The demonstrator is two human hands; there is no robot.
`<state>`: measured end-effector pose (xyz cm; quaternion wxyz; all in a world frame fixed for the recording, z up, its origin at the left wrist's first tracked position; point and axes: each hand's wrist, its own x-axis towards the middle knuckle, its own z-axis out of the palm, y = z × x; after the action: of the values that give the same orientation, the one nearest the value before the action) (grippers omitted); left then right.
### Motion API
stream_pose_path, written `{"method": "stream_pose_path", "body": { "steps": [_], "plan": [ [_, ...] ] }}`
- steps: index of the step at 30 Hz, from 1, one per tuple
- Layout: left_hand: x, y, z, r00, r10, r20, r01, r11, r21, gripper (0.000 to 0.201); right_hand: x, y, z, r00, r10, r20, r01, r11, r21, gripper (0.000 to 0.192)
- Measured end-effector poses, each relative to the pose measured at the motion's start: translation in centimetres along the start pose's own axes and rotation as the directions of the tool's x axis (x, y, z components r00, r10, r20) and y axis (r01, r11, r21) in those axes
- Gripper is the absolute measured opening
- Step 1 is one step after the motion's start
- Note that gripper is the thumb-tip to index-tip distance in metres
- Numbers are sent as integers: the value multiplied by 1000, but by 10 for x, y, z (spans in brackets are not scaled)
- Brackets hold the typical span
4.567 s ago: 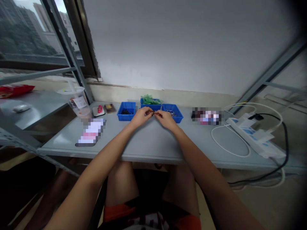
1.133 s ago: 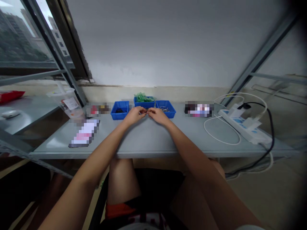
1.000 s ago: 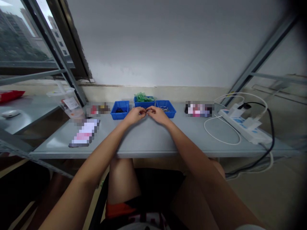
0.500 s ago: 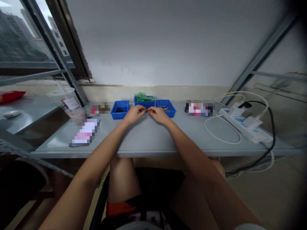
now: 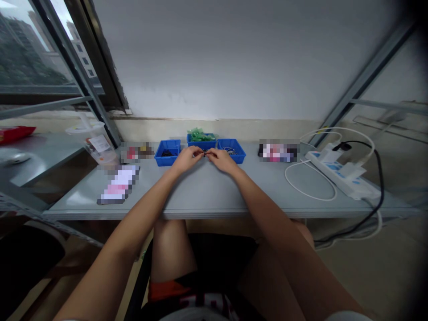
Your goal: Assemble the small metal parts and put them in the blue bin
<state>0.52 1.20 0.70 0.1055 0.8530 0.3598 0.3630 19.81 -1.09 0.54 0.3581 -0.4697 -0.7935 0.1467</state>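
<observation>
My left hand (image 5: 187, 158) and my right hand (image 5: 222, 159) meet fingertip to fingertip over the grey table (image 5: 207, 196), pinching a small dark part (image 5: 204, 154) between them; it is too small to make out. Just behind them stand three blue bins: the left bin (image 5: 167, 153) holds dark pieces, the middle bin (image 5: 201, 139) holds green pieces, the right bin (image 5: 232, 150) holds small metal pieces.
A lidded plastic cup (image 5: 95, 142) and a flat phone-like item (image 5: 117, 187) sit at the left. A white power strip (image 5: 344, 176) with white and black cables lies at the right. A window and metal frame posts flank the table.
Both hands stay joined in front of the bins with only slight finger movement. Compared with the oldest frame the camera view has shifted a little.
</observation>
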Motion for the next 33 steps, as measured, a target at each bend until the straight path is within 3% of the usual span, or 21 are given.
{"method": "stream_pose_path", "body": {
  "steps": [18, 22, 29, 33],
  "plan": [
    [0, 3, 0, 1000, 19, -24, -19, 1000, 11, 21, 1, -1, 1, 999, -19, 37, 19, 1000, 10, 19],
    [0, 1, 0, 1000, -5, -23, 6, 1000, 30, 22, 0, -3, -2, 1000, -3, -7, 3, 1000, 2, 20],
    [-1, 3, -1, 993, -39, 107, 36, 999, 28, 21, 0, -4, -2, 999, -6, -54, 6, 1000, 2, 20],
    [-1, 6, -3, 991, -52, 123, 50, 999, 22, 22, 0, -4, -1, 998, -11, -56, 12, 1000, 15, 21]
  ]
}}
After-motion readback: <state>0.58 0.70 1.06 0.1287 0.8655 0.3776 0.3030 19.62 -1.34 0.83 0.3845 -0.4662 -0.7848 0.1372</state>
